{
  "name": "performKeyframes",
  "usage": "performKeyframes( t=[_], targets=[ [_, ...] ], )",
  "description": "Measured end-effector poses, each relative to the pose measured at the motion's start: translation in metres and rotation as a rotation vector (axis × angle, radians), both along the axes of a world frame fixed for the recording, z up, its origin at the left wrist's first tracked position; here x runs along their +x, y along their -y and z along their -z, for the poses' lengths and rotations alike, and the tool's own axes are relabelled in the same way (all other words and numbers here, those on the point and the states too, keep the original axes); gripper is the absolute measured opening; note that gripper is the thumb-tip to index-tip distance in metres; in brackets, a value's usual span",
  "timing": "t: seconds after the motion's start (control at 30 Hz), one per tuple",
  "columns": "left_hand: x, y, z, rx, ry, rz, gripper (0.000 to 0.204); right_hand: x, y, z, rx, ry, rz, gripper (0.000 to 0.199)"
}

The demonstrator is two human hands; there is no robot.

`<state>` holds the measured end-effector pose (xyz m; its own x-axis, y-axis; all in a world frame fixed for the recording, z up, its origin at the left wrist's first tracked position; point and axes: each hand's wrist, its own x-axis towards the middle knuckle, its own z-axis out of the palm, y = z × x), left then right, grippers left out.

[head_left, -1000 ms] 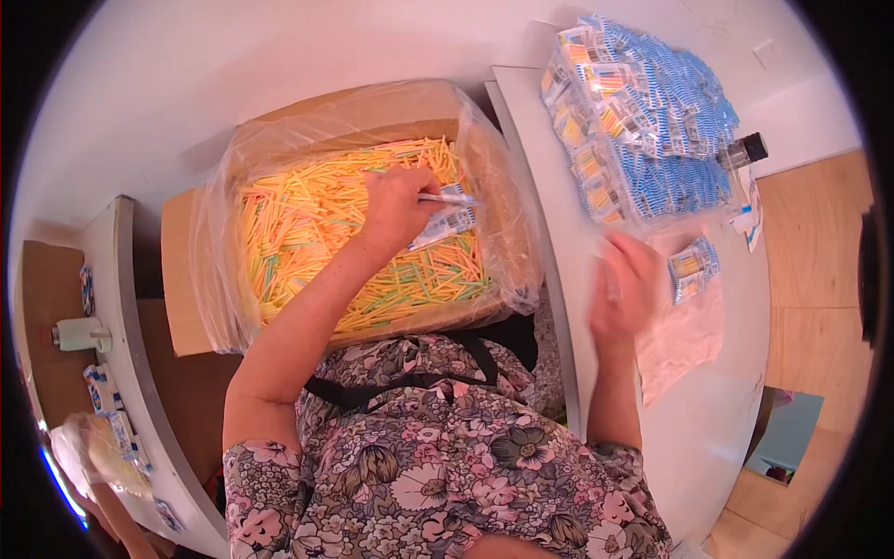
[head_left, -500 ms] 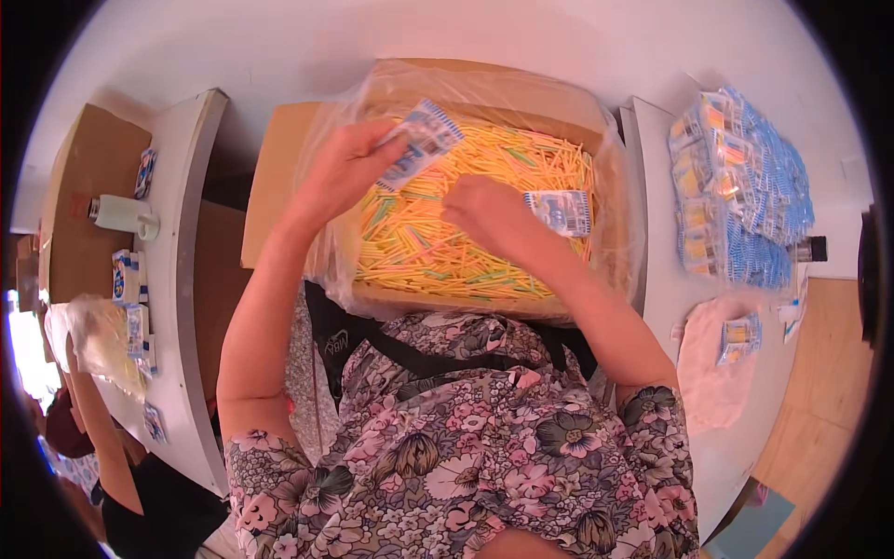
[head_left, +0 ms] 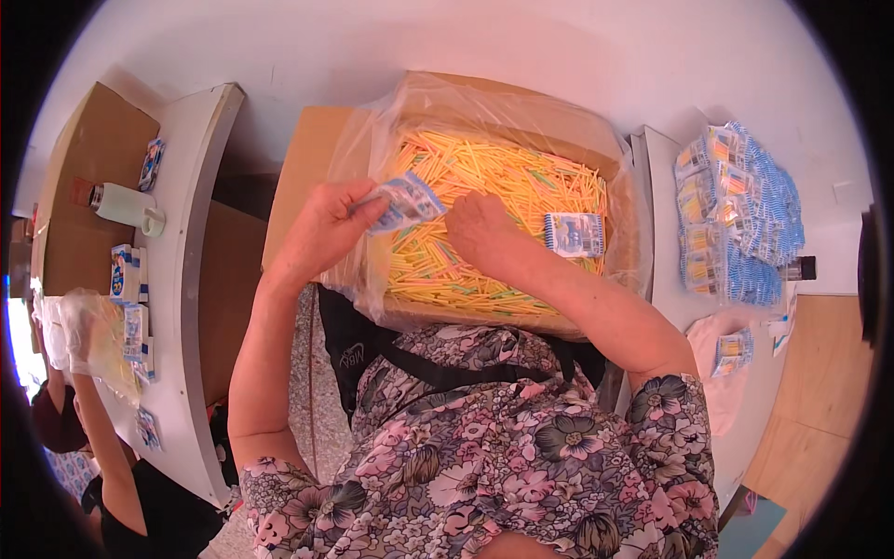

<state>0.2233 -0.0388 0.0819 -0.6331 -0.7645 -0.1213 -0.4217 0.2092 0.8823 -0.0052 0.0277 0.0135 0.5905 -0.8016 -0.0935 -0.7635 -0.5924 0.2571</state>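
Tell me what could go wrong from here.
The packet in the left hand, gripped at one end, could slip. The right forearm might nudge the loose packet lying on the sticks beside it. The heaped packets at far right could slide.

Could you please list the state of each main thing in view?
Left hand: closed on the held packet
Held packet: tilted; sealed or unsealed unclear
Right hand: curled over the sticks, grip hidden
Sticks: loose, jumbled
Cardboard box: open, plastic-lined
Loose packet: resting on the sticks
Packets on the right: heaped together
Pink cloth: spread out
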Motion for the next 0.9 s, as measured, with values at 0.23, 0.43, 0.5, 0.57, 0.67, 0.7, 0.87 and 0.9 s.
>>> performKeyframes(
  t=[0.23, 0.43, 0.5, 0.57, 0.67, 0.7, 0.87, 0.9],
  targets=[
    [-0.026, -0.018, 0.019, -0.485, -0.007, 0.321, 0.011, -0.01, 0.004, -0.039, 0.363, 0.366, 0.277, 0.009],
    [-0.07, -0.025, 0.044, -0.431, -0.064, 0.428, 0.01, -0.024, 0.001, -0.09, 0.517, 0.386, 0.186, 0.025],
    [-0.078, -0.023, 0.037, -0.336, -0.037, 0.438, 0.008, -0.04, 0.003, -0.089, 0.573, 0.525, 0.273, 0.028],
    [-0.08, -0.027, 0.044, -0.314, -0.115, 0.387, 0.009, -0.054, 0.0, -0.088, 0.627, 0.664, 0.352, 0.03],
    [-0.082, -0.035, 0.048, -0.282, -0.201, 0.309, 0.011, -0.075, -0.012, -0.083, 0.749, 0.969, 0.395, 0.031],
    [-0.083, -0.036, 0.048, -0.273, -0.21, 0.279, 0.011, -0.083, -0.018, -0.073, 0.736, 1.031, 0.401, 0.026],
    [-0.093, -0.044, 0.058, -0.164, -0.241, 0.187, 0.009, -0.089, -0.044, -0.056, 0.883, 1.432, 0.779, 0.021],
    [-0.096, -0.045, 0.058, -0.113, -0.262, 0.163, 0.009, -0.084, -0.047, -0.047, 0.82, 1.651, 0.757, 0.02]
  ],
)
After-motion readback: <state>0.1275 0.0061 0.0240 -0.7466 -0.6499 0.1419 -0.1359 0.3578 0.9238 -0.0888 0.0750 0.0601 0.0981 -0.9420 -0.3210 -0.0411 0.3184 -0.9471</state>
